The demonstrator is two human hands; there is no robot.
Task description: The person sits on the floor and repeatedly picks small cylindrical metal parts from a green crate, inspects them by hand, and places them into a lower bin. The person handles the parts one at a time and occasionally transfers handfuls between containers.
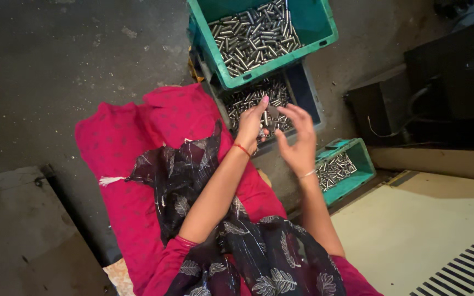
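- Now, the left hand [252,127] is up over the blue crate [307,90], fingers curled in, its grip closed on what looks like a few small metal pins [261,133] bunched at the palm; the view is dim there, so the count is a guess.
- The right hand [297,140] sits just beside it, fingers spread and apart, thumb reaching toward the left; whether it pinches anything I cannot tell.
- Between the two hands, a small dark flat piece [272,112] shows, touching or nearly touching the left fingertips.
- Below the hands lies the blue crate's heap of steel pins [250,98]; the held pins hang above that heap, not in it.
- Above, a large green crate [314,24] rests across the blue one, also loaded with pins.
- To the right, near the right wrist, a small green crate [357,164] holds another batch, well apart from the left hand's grip.
- Handling note, as I judge it: keep the left grip snug so no pin slips, pass pins one at a time across the short gap, and keep both hands over the blue crate so a dropped pin falls back in.
- The person sits on the floor [56,60], lap in red cloth [133,164].
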